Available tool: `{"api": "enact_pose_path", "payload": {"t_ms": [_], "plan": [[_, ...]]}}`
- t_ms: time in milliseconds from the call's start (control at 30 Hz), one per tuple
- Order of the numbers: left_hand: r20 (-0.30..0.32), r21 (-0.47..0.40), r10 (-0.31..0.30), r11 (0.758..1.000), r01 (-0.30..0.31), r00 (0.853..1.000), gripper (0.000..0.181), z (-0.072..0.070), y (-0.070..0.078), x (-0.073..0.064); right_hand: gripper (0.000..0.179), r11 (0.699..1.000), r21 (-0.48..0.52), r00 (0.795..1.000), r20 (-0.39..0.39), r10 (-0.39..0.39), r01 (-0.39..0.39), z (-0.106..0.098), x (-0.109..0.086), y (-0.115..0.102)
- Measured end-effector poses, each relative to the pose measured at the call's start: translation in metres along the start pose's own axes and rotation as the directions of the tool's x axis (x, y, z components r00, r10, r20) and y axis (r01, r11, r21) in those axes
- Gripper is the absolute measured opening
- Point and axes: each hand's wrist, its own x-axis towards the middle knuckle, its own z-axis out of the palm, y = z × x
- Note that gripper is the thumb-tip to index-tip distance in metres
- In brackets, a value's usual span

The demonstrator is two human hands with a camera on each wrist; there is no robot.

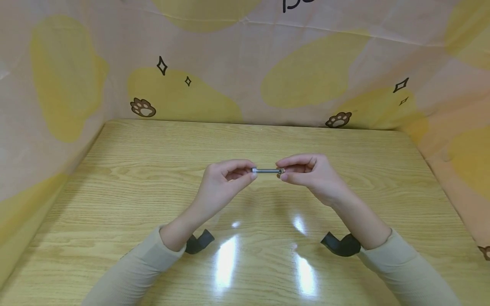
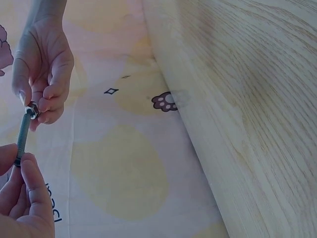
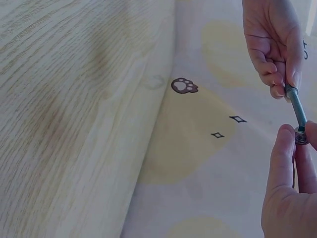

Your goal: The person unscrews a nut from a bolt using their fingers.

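Note:
A silvery threaded bolt (image 1: 268, 171) is held level above the table between both hands. My left hand (image 1: 223, 180) pinches its head end between thumb and fingers. At the other end my right hand (image 1: 311, 176) pinches a shiny metal nut (image 1: 281, 171). In the left wrist view the nut (image 2: 32, 110) sits at the tip of the bolt (image 2: 23, 134); whether it is threaded on, I cannot tell. The right wrist view shows the nut (image 3: 300, 136) between thumb and fingers, with the bolt (image 3: 297, 106) running up to the left hand.
A wood-grain table (image 1: 153, 204) lies beneath the hands, with bright light reflections near its front. Cloth (image 1: 245, 63) with yellow patches and paw prints hangs along the back and sides. Black straps (image 1: 342, 245) show at both wrists.

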Motion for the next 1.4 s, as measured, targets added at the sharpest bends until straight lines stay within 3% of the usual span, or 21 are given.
{"api": "enact_pose_path", "payload": {"t_ms": [600,1400], "plan": [[-0.002,0.021,0.002,1.000,-0.002,1.000,0.016,-0.003,0.000,0.000,0.026,0.986,0.148,0.994,0.074,-0.085,0.074,-0.005,-0.001,0.003],[-0.007,0.048,-0.009,0.999,0.009,1.000,0.016,-0.006,0.003,0.001,0.028,0.987,0.135,0.995,0.044,-0.094,0.088,-0.010,-0.003,0.003]]}}
